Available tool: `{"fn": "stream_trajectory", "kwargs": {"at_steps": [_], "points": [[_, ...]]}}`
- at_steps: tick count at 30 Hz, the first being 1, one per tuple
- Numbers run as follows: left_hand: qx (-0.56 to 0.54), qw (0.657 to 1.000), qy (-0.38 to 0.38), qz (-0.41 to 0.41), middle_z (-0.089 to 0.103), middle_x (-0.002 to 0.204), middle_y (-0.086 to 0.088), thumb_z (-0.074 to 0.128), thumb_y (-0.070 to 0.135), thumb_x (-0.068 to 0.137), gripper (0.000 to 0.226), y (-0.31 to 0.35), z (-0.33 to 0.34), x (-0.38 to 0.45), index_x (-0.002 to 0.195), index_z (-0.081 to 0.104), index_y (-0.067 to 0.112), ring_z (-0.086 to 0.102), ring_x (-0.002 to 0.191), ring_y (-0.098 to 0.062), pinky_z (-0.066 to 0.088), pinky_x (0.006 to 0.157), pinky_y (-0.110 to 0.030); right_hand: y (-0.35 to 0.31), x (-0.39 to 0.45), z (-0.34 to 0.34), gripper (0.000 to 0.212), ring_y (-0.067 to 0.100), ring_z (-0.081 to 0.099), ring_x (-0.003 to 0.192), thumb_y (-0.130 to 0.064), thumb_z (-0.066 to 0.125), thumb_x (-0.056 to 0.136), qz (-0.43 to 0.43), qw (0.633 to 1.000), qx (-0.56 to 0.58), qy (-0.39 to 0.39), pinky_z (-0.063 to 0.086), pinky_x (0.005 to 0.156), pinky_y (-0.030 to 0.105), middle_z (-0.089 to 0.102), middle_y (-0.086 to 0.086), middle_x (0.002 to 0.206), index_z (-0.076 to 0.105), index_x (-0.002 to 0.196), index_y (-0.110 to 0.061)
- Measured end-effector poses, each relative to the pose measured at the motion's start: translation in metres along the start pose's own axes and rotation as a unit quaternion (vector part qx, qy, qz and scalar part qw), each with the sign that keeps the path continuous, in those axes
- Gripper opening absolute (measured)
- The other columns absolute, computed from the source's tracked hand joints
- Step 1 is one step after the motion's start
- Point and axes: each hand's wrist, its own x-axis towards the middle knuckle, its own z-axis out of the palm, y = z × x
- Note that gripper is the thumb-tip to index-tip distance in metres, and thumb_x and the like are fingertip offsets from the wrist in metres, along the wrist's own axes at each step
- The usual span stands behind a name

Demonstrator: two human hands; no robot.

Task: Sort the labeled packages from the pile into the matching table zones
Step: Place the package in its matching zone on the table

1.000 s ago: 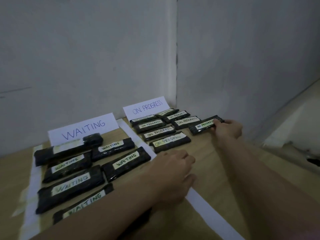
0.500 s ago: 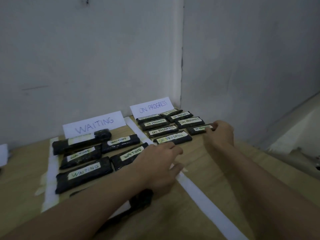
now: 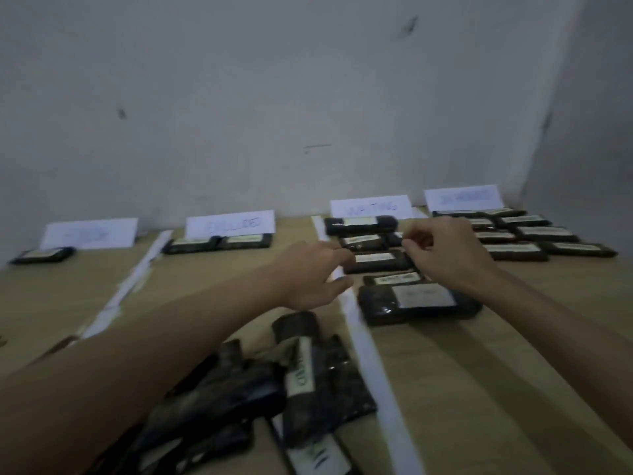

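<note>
A pile of black labelled packages (image 3: 291, 389) lies at the near middle of the wooden table (image 3: 479, 389). Several black packages fill the WAITING zone (image 3: 376, 258) below its white sign (image 3: 370, 206). More sit in the ON PROGRESS zone (image 3: 534, 234) at the far right, under its sign (image 3: 462, 197). My left hand (image 3: 315, 272) hovers with relaxed fingers over the left edge of the WAITING zone and holds nothing. My right hand (image 3: 445, 255) hangs above the WAITING packages, fingers loosely curled, with nothing visible in it. The picture is blurred.
Two more zones lie to the left: a middle sign (image 3: 229, 224) with two packages (image 3: 219, 242) below it, and a far-left sign (image 3: 89, 233) with one package (image 3: 42, 255). White tape strips (image 3: 376, 371) divide the zones. Grey walls stand behind and to the right.
My right hand let go of the ON PROGRESS package and drew back left over the WAITING zone. The view swung left, which brought the pile and two left zones into sight.
</note>
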Motion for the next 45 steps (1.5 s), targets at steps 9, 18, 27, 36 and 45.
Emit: {"fn": "stream_trajectory", "kwargs": {"at_steps": [9,18,27,36,45], "points": [[0.015,0.995,-0.010,-0.097,0.048,0.136,-0.001,0.041,0.038,0.094,0.043,-0.083,-0.015,-0.143,0.133,0.045,0.020,0.045,0.125,-0.021,0.036,0.103,-0.037,-0.136,-0.033,0.074,0.010,0.011,0.062,0.074,-0.016,0.061,0.082,-0.102,0.987,0.058,-0.114,0.050,0.072,0.025,0.069,-0.001,0.080,0.071,0.086,-0.013],[0.001,0.991,-0.013,-0.136,0.049,0.139,0.002,0.037,0.027,0.097,0.039,-0.130,-0.009,-0.214,0.135,0.044,0.021,0.044,0.127,-0.017,0.036,0.102,-0.033,-0.206,-0.054,0.124,0.036,0.008,0.056,0.092,-0.046,0.066,0.078,-0.201,0.936,0.060,-0.284,0.047,0.084,0.030,0.066,-0.006,0.106,0.067,0.108,-0.026],[-0.104,0.982,0.036,-0.151,0.054,0.131,0.002,0.043,0.026,0.096,0.035,-0.146,-0.006,-0.207,0.130,0.048,0.019,0.048,0.121,-0.015,0.038,0.100,-0.031,-0.213,-0.021,0.119,0.022,0.002,0.057,0.075,-0.006,0.054,0.086,-0.081,0.961,0.155,-0.214,0.041,0.064,0.004,0.067,-0.005,0.089,0.070,0.099,-0.015],[-0.460,0.830,0.206,-0.239,0.059,0.099,0.001,0.056,0.020,0.090,0.020,-0.145,-0.006,-0.183,0.109,0.062,0.023,0.064,0.088,-0.019,0.054,0.080,-0.035,-0.204,0.008,0.118,0.007,0.020,0.056,0.072,-0.015,0.054,0.091,0.134,0.830,0.517,-0.161,0.051,0.050,0.025,0.058,0.017,0.098,0.060,0.096,-0.015],[-0.694,0.614,0.250,-0.280,0.066,0.093,-0.018,0.063,-0.003,0.080,0.020,-0.139,-0.001,-0.162,0.099,0.058,-0.003,0.066,0.076,-0.020,0.058,0.065,-0.020,-0.215,0.014,0.132,0.026,0.027,0.069,0.084,-0.004,0.069,0.073,0.130,0.750,0.644,-0.070,0.058,0.071,0.032,0.071,0.019,0.092,0.055,0.094,0.002]]}}
